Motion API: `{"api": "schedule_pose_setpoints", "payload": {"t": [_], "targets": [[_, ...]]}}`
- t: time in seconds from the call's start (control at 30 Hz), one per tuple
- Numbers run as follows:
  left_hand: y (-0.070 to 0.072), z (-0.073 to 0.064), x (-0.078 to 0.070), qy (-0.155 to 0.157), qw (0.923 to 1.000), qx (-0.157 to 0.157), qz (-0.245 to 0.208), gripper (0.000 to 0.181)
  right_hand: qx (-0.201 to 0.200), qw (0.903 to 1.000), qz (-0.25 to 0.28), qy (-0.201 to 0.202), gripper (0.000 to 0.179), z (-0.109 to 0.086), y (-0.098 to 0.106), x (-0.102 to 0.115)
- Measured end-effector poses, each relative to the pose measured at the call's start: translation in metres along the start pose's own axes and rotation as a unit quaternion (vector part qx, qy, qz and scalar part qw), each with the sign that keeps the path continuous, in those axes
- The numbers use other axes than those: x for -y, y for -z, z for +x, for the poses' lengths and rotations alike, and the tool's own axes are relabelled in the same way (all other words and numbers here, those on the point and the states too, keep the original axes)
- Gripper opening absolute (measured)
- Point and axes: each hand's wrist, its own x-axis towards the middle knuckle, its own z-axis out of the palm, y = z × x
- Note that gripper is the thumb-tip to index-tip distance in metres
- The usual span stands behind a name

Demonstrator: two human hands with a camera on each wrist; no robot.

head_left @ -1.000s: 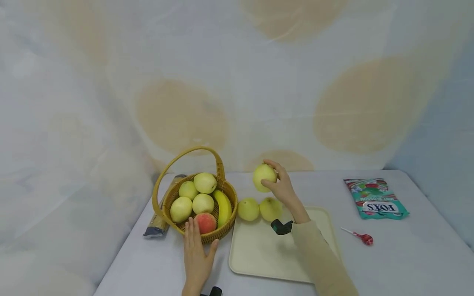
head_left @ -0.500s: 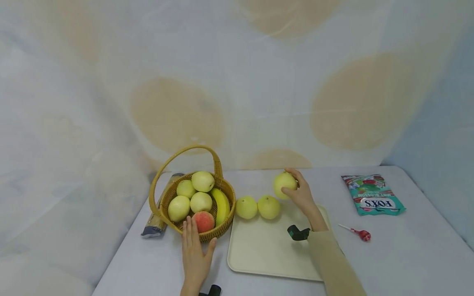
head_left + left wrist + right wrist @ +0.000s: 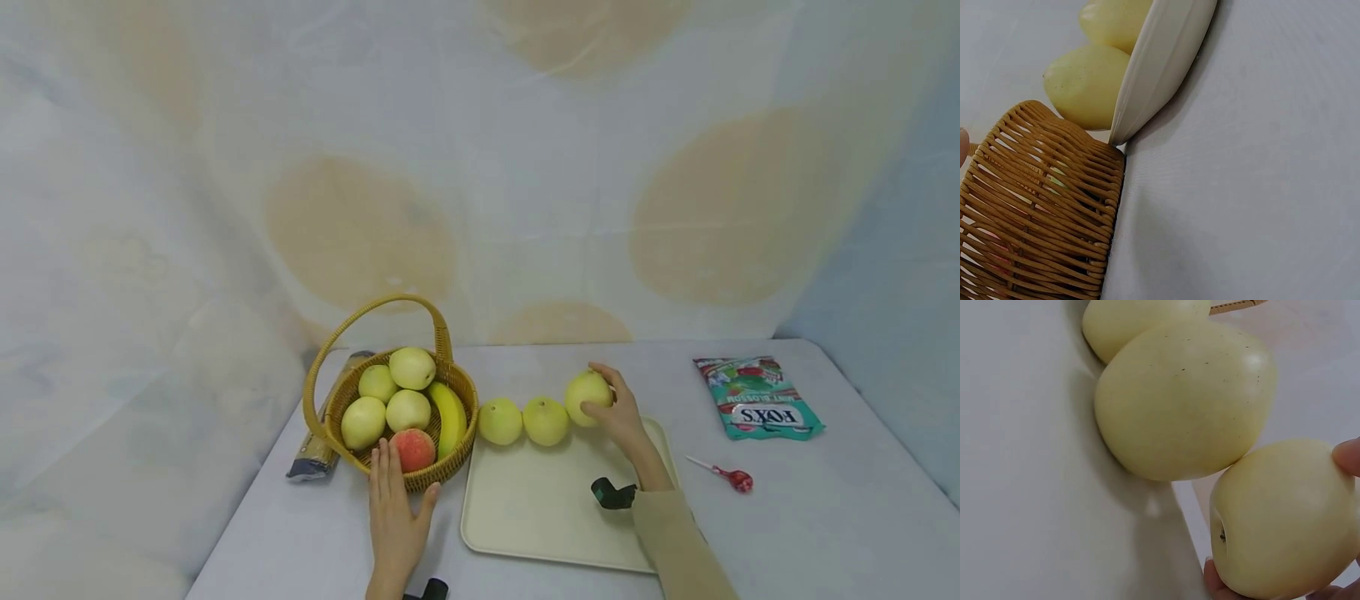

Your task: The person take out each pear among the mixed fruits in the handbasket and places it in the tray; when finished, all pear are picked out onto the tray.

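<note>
Farthest left, a gold-and-dark packet [image 3: 313, 460] lies partly behind the round brown wicker basket [image 3: 429, 479] with its arched handle. Inside are four pale yellow-green round fruits [image 3: 363, 422], a red fuzzy-looking peach [image 3: 412, 451] and a curved yellow banana [image 3: 448, 421]. My left hand [image 3: 397, 525] holds nothing: its fingers lie straight and together at the basket's near rim, thumb spread away; whether they press I cannot tell. Rightward, two matching pale fruits [image 3: 546, 421] already sit side by side along the far edge of the cream rectangular tray [image 3: 547, 517]. My right hand [image 3: 622, 417] grips a third pale fruit [image 3: 587, 398] just beside them; whether it touches the tray is unclear. I judge the row part-built: two placed, this one not yet released. A red-wrapped lollipop [image 3: 738, 480] and a teal candy bag [image 3: 765, 400] lie off the tray.
</note>
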Motion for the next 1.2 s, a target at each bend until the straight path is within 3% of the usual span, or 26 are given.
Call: {"api": "schedule_pose_setpoints", "payload": {"t": [0.2, 0.63, 1.2], "targets": [[0.002, -0.001, 0.000, 0.006, 1.0000, 0.007, 0.001, 0.086, -0.004, 0.9998, 0.011, -0.014, 0.071, 0.000, 0.000, -0.009], [0.001, -0.001, 0.000, 0.018, 0.9997, 0.015, -0.006, 0.087, -0.015, 0.9995, 0.012, 0.026, 0.065, -0.012, -0.002, -0.012], [-0.001, 0.001, 0.001, 0.014, 0.9999, 0.007, -0.008, 0.087, -0.011, 0.9997, 0.002, 0.021, 0.065, -0.018, -0.002, -0.021]]}}
